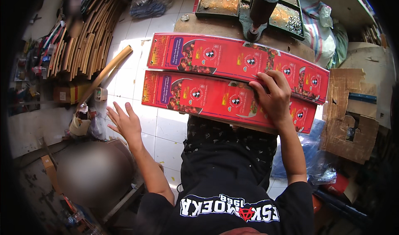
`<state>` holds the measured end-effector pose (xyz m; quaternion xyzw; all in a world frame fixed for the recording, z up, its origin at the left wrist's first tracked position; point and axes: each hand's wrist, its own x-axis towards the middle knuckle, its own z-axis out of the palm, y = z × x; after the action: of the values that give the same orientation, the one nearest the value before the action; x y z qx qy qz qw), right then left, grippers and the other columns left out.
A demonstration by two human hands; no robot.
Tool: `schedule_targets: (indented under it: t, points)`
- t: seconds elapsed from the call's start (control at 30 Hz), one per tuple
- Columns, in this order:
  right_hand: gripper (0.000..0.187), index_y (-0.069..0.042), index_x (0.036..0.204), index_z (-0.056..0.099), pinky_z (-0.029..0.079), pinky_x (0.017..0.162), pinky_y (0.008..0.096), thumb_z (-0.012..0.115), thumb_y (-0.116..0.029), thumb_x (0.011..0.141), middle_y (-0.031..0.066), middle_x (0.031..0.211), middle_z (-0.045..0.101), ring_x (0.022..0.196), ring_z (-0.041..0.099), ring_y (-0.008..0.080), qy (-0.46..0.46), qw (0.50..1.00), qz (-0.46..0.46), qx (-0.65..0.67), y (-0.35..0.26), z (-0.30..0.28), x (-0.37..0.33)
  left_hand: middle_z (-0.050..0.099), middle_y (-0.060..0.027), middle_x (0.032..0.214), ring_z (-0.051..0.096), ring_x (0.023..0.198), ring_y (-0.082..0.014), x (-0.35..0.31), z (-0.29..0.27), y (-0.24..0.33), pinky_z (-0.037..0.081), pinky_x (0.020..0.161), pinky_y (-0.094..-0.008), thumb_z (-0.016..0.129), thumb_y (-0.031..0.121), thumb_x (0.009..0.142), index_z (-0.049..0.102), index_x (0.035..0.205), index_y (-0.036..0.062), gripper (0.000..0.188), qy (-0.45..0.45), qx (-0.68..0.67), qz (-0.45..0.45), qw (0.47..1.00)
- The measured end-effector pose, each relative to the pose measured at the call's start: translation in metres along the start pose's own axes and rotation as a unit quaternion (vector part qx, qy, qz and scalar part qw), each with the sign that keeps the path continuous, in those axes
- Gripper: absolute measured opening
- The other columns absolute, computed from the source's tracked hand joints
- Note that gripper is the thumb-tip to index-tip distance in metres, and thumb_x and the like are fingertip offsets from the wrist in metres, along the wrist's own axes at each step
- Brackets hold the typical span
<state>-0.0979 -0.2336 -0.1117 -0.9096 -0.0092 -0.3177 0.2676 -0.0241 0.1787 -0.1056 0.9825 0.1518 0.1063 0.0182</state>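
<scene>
Right hand [273,96]: bent fingers met the seam between strips; whether pinching, I couldn't tell.
Left hand [127,125]: was splayed, empty, farther off.
Near red strip [222,99]: ran left-to-right beneath the nearer, right hand.
Far red strip [237,59]: lay just beyond.

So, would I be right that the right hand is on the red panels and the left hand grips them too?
Not quite: the head view shows the left hand open and apart from the red panels; the right hand is on them.
</scene>
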Motion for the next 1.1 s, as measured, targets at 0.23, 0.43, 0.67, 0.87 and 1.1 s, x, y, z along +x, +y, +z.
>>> schedule_targets:
  t: [0.23, 0.43, 0.67, 0.87, 1.1]
  points:
    - [0.028, -0.002, 0.093, 0.069, 0.052, 0.071, 0.038, 0.083, -0.015, 0.072, 0.0125, 0.092, 0.062, 0.081, 0.063, 0.029, 0.005, 1.0, 0.023, -0.001, -0.001, -0.002, -0.001, 0.033, -0.0206, 0.153, 0.029, 0.143, -0.0364, -0.074, -0.025, 0.104, 0.017, 0.115, -0.0551, 0.059, 0.031, 0.092, 0.045, 0.143, 0.0042, 0.059, -0.118, -0.249, 0.433, 0.858]
    - [0.029, -0.002, 0.093, 0.069, 0.052, 0.071, 0.0377, 0.083, -0.014, 0.07, 0.0126, 0.092, 0.062, 0.081, 0.063, 0.029, 0.001, 1.0, 0.021, -0.003, -0.005, 0.0, 0.001, 0.035, -0.0184, 0.153, 0.031, 0.142, -0.0347, -0.078, -0.008, 0.14, 0.017, 0.115, -0.0547, 0.052, 0.041, 0.095, 0.047, 0.142, 0.0124, 0.055, -0.15, -0.202, 0.495, 0.831]
    - [0.03, -0.002, 0.093, 0.069, 0.052, 0.07, 0.0375, 0.084, -0.015, 0.07, 0.0126, 0.092, 0.062, 0.081, 0.063, 0.0287, 0.011, 1.0, 0.007, 0.002, -0.004, 0.001, 0.001, 0.027, -0.0239, 0.155, 0.019, 0.147, -0.034, 0.031, 0.011, -0.02, 0.004, 0.117, -0.0566, 0.04, 0.043, 0.101, 0.044, 0.143, 0.0048, 0.057, -0.055, 0.009, 0.001, 0.998]
    - [0.03, -0.002, 0.097, 0.07, 0.053, 0.069, 0.0347, 0.083, -0.011, 0.071, 0.0129, 0.093, 0.062, 0.079, 0.064, 0.0263, -0.006, 1.0, 0.021, 0.006, -0.006, -0.001, 0.003, 0.063, -0.0208, 0.122, 0.062, 0.111, -0.0289, 0.006, 0.011, -0.019, 0.047, 0.097, -0.0368, 0.055, 0.018, 0.097, 0.057, 0.128, -0.0049, 0.038, -0.096, -0.387, 0.071, 0.914]
    - [0.027, -0.002, 0.105, 0.071, 0.051, 0.069, 0.0291, 0.077, -0.003, 0.08, 0.0091, 0.097, 0.063, 0.077, 0.062, 0.0169, 0.046, 0.988, 0.148, -0.02, -0.007, -0.056, -0.015, 0.067, -0.0202, 0.112, 0.067, 0.099, -0.0198, -0.003, 0.018, 0.03, 0.053, 0.084, -0.0314, 0.063, 0.014, 0.094, 0.054, 0.129, -0.0089, 0.043, -0.105, -0.397, 0.084, 0.908]
